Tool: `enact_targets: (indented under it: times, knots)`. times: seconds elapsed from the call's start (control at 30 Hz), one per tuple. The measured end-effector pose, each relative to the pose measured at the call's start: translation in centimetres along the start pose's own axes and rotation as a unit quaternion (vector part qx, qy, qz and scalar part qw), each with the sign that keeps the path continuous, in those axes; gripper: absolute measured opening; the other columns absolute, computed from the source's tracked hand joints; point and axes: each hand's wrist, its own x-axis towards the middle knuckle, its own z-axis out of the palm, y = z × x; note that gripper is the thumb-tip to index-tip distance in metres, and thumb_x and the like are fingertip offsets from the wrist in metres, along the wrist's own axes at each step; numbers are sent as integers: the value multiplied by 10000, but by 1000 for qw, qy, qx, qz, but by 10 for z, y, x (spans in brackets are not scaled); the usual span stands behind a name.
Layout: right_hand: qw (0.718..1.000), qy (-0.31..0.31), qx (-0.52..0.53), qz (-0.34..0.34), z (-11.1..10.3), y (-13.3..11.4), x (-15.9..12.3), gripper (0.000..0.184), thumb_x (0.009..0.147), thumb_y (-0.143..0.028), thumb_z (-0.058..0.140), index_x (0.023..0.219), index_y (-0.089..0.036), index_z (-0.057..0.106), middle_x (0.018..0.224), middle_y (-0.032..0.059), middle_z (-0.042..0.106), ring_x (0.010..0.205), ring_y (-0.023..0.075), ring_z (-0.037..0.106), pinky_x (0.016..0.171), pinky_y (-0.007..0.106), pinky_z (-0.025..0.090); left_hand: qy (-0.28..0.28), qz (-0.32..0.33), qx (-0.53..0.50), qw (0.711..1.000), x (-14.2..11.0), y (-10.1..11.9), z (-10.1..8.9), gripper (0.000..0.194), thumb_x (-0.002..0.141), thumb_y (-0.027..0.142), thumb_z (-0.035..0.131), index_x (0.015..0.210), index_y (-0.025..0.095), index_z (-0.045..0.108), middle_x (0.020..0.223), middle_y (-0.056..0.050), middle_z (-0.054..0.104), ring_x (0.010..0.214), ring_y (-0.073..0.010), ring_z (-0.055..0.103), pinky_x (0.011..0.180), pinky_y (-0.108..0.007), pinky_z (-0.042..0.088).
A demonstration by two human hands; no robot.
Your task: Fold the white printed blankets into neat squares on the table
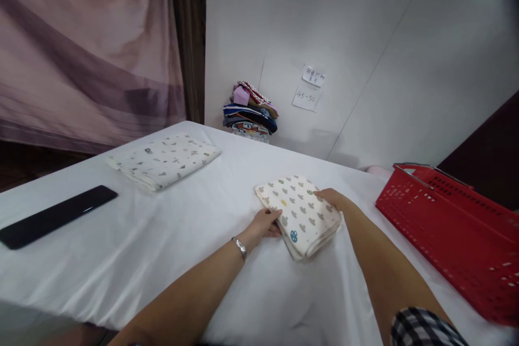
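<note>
A folded white cloth [300, 208] printed with grey, green, yellow and blue mushroom shapes lies tilted on the white-covered table, between my hands. My left hand [265, 223] grips its left edge, thumb on top and the other fingers partly underneath. At the upper right side of the cloth, my right hand [329, 197] holds the edge; most of its fingers are hidden behind my wrist and the fabric. Several layers show along the near edge. Farther left, a second folded white cloth [168, 159] with small grey prints lies flat.
A long black flat object [57, 216] lies at the table's left. On the right stands a red plastic basket [454, 238] with metal handles. Folded clothes [249, 111] are piled beyond the far edge, by a wall with paper notes [307, 98]. A pink curtain [89, 38] hangs at left.
</note>
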Motion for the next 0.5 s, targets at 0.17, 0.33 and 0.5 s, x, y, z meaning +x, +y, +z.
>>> enact_targets:
  times: [0.17,0.33,0.5]
  knots:
    - [999,17,1,-45,7,-8,0,353,638,-422,695,844,-135,695,805,82,698,714,214,642,628,286,492,-3,-6,-5,1000,-4,4,1,390,758,404,644,1007,119,550,882,-113,675,617,-171,651,611,-301,557]
    - [997,48,-6,-64,11,-4,0,422,736,-454,593,1008,-139,661,928,101,693,779,219,649,633,278,496,64,41,-25,997,2,2,5,314,773,307,632,1007,110,561,810,-97,677,582,-139,625,576,-266,541]
    - [991,75,-77,-75,15,4,0,271,700,-385,650,835,-153,692,902,111,689,965,291,605,823,360,459,62,54,-49,995,7,1,3,329,742,299,662,1001,109,589,744,-84,670,561,-133,616,577,-265,533]
